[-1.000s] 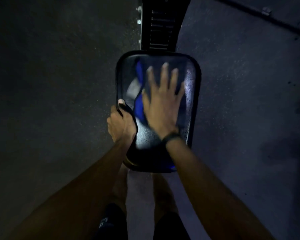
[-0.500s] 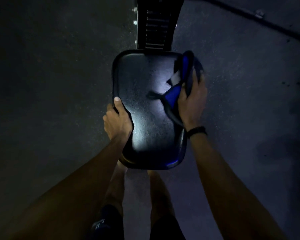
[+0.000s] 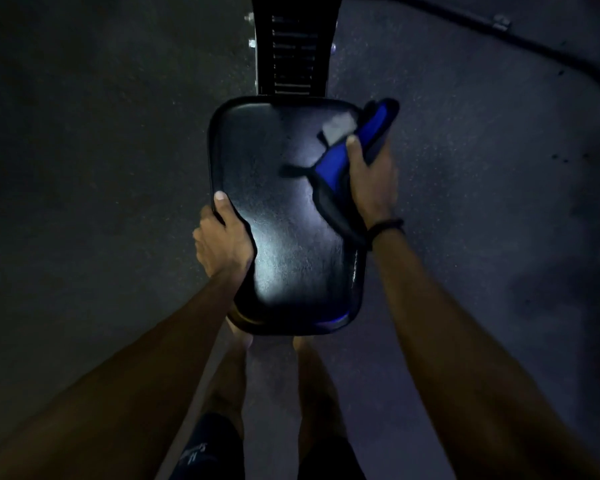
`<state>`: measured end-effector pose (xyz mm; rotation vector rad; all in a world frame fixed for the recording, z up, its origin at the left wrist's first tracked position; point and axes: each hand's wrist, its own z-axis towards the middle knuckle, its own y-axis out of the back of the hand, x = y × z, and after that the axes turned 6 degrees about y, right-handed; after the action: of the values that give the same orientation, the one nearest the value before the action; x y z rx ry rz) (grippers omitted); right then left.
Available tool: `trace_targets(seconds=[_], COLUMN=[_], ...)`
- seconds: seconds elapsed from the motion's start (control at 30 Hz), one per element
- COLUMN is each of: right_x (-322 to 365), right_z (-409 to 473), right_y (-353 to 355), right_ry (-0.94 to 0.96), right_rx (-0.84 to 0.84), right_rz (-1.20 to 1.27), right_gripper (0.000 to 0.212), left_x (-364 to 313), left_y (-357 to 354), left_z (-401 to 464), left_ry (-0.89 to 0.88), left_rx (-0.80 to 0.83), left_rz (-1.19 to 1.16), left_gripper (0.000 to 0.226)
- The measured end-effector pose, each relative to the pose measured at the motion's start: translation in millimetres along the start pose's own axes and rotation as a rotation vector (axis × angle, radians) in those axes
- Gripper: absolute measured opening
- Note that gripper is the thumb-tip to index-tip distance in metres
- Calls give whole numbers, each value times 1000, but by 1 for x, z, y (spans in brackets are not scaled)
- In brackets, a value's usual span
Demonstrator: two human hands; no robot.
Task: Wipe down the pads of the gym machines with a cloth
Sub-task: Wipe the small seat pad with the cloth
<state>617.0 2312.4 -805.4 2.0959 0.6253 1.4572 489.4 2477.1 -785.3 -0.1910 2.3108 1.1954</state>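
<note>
A shiny black seat pad (image 3: 284,216) of a gym machine lies below me, long side running away from me. My left hand (image 3: 222,242) grips its left edge, thumb on top and fingers curled underneath. My right hand (image 3: 369,178) holds a blue and black cloth (image 3: 340,161) against the pad's right edge, thumb pressing the cloth on top, fingers wrapped round the side. Part of the cloth drapes over the edge and a dark strip of it trails onto the pad's middle.
The machine's black metal frame (image 3: 293,46) with bolts runs up from the pad's far end. A dark cable or bar (image 3: 520,39) crosses the floor at upper right. Speckled dark rubber floor (image 3: 84,168) surrounds the pad. My legs (image 3: 274,393) stand just under its near end.
My right hand left the pad's top, where it lay flat on the cloth, and took the cloth to the right edge, now wrapped round it. The left hand kept its grip.
</note>
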Motion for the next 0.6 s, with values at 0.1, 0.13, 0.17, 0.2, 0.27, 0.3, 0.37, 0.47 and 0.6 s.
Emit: trace_targets(seconds=[0.1, 0.13, 0.17, 0.2, 0.27, 0.3, 0.37, 0.47, 0.6], right_x=[-2, -10, -17, -26, -37, -40, -35, -13, 3], right_z=[-16, -45, -80, -116, -176, -186, -159, -59, 2], right_y=[-3, 0, 6, 12, 21, 22, 20, 6, -7], right_ry=[43, 56, 49, 30, -22, -41, -76, -43, -9], right_rx=[-2, 2, 6, 10, 8, 8, -6, -9, -50], right_rz=[-57, -86, -114, -125, -93, -64, -28, 2, -83], right_gripper=[84, 77, 74, 74, 78, 79, 78, 83, 80], left_x=[1, 3, 4, 4, 2, 1, 0, 0, 5], left_y=[1, 1, 2, 3, 4, 4, 4, 1, -1], left_z=[-1, -2, -3, -3, -3, -2, -2, 0, 2], left_ry=[10, 9, 4, -4, -8, -8, -7, -11, -7], left_rx=[6, 9, 8, 7, 8, 9, 6, -2, -2], left_rz=[5, 8, 2, -5, 0, 7, 9, 1, 8], left_gripper=[64, 64, 64, 63, 62, 62, 61, 63, 63])
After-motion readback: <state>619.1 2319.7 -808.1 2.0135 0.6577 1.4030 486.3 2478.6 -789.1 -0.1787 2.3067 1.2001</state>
